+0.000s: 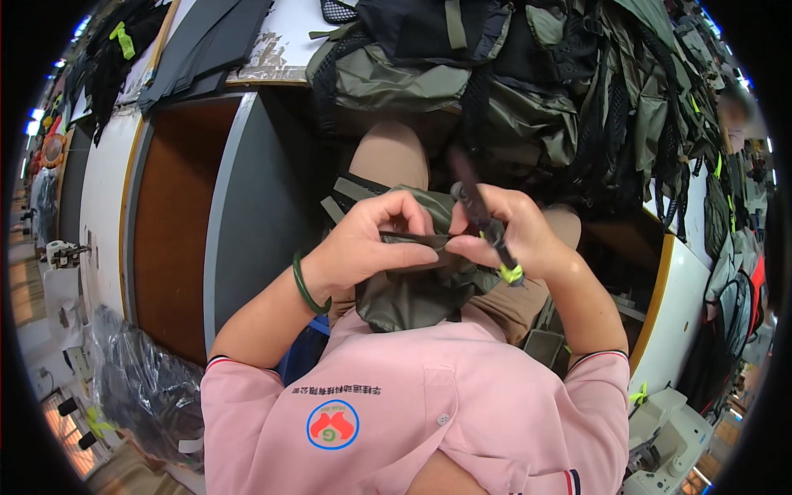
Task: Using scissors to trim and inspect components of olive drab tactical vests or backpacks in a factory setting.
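Across my lap lies an olive-green fabric bag piece with a dark edge or opening turned upward. My left hand is closed on that edge, its thumb lying along it and its fingers curled behind. From the other side my right hand pinches the same edge, the two thumb tips close together. A slim dark tool with a neon-yellow tie at its lower end slants across my right hand, held in it; its upper end is blurred, so I cannot tell its exact kind. Black straps lie beside the left hand.
Ahead, olive and black backpacks are heaped over the table edge. Flat dark grey sheets lie at the far left. An open cabinet compartment stands left, near a clear plastic bag. A sewing machine is at lower right.
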Demonstrator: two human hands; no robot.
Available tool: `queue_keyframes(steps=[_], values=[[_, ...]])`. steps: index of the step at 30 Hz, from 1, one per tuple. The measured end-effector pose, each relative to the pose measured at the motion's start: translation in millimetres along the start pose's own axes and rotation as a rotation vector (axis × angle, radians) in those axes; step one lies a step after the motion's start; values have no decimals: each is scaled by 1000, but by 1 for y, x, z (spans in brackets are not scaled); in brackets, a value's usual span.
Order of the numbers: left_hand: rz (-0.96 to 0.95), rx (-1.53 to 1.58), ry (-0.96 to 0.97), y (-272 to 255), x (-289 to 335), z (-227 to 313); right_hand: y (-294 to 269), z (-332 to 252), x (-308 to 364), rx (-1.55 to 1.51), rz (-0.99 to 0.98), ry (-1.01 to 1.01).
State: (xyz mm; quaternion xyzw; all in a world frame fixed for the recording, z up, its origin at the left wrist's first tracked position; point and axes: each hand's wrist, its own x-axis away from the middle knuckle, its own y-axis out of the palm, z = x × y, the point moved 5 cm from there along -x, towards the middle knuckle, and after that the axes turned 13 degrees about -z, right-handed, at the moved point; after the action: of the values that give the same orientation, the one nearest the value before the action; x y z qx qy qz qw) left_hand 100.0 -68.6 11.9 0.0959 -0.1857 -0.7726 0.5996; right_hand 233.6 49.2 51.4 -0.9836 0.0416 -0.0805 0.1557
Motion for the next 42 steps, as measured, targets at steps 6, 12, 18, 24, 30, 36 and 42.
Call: queue_keyframes(steps=[6,12,18,24,30,36,42], values=[[94,199,-37,-19,18,-17,0,26,4,-373,41,201],[60,392,-33,-18,16,-28,-1,34,6,-444,60,237],[85,393,-76,-24,18,-35,-2,38,12,-451,93,253],[131,348,-38,-18,17,-28,-2,41,17,-411,97,202],[251,-361,177,-7,21,-1,0,38,29,-250,64,180],[187,-1033,505,10,29,18,-10,14,40,500,65,-48],[158,-1066,514,14,28,20,-31,-17,47,958,161,-74]])
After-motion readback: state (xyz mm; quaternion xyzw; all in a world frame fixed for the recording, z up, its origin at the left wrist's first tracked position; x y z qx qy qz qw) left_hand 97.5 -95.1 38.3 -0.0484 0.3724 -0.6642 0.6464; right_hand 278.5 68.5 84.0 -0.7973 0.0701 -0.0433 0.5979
